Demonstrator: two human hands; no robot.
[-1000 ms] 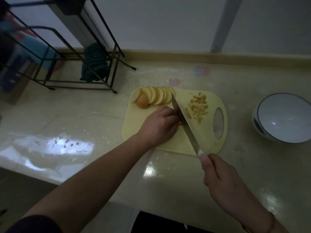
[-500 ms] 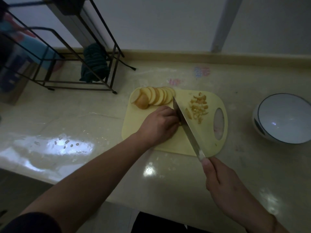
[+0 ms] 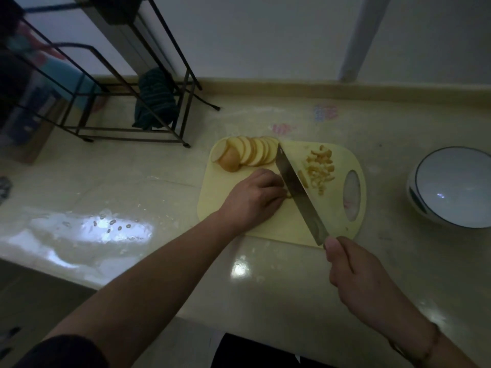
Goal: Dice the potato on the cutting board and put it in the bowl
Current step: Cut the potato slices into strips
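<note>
The bowl [image 3: 451, 187] holds nothing. The right hand [image 3: 356, 277] grips the knife [image 3: 297, 189]. The left hand [image 3: 255, 200] curls over hidden potato pieces [image 3: 289, 193] on the cutting board [image 3: 281, 224].

The left hand [image 3: 255, 200] lies knuckles up with fingers curled under, forearm reaching in from lower left. The right hand [image 3: 356, 272] is fisted, thumb forward.

Both forearms were bare. A dark sleeve [image 3: 61, 351] covered the left upper arm. A thin band [image 3: 431, 346] circled the right wrist. Dark clothing [image 3: 255, 354] showed at the lower frame edge.
</note>
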